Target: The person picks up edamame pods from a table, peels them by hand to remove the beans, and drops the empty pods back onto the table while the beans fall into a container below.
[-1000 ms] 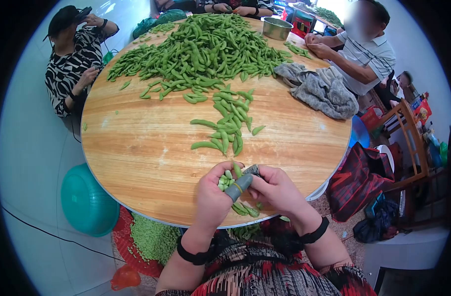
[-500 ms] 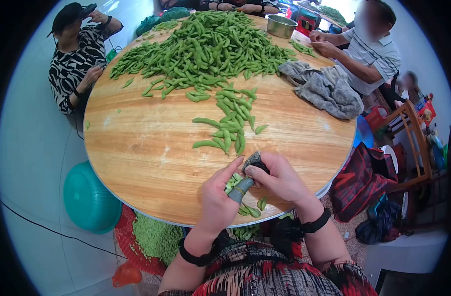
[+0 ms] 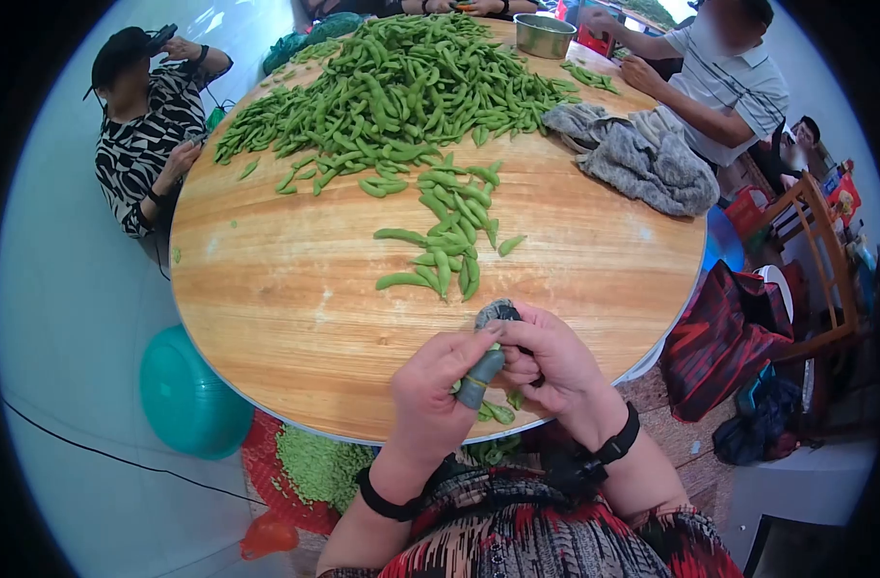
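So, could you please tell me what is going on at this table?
The person's left hand and right hand meet near the table's front edge, with a bit of green showing at the fingers. A grey cover sits on one left finger. Loose green pods lie ahead, below a large heap of pods. Pale green beans lie in a red container below the table. Other people sit around it.

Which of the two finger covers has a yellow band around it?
The smooth grey cover on the left hand. The mottled cover, on the right hand, shows no yellow band.
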{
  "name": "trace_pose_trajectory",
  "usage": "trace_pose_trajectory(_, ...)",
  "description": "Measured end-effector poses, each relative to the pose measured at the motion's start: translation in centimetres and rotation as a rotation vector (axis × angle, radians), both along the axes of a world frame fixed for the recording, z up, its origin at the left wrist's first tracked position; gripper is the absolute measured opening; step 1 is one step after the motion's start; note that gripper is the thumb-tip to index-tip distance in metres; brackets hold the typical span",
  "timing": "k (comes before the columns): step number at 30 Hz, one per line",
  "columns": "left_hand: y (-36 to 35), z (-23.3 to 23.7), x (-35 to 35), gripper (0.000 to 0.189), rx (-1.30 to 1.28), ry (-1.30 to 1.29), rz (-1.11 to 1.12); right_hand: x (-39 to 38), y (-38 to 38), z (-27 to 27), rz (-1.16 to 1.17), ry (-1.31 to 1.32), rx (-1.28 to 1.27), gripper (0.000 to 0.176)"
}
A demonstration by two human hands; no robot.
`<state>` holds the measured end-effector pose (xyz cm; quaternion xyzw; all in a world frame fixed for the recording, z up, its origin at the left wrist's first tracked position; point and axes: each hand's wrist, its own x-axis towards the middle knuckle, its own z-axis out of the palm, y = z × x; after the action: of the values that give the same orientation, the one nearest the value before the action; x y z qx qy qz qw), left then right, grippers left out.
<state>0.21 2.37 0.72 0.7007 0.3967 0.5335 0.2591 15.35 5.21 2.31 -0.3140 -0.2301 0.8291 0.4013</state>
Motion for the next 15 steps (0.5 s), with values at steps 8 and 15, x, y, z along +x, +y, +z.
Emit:
trace_pose_trajectory(8, 0.0, -0.4, 0.1, 0.022, -0.196, -0.155, 0.06, -0.7, -0.6, 0.1, -0.105, 0.149, -0.119, 0.004)
trace_pose_trajectory(15, -0.8, 0.7, -0.9, 0.017, -0.524, -0.864, 0.025, 2.1, -1.3, 2.1, 0.585, -0.592, 0.766, 0.02)
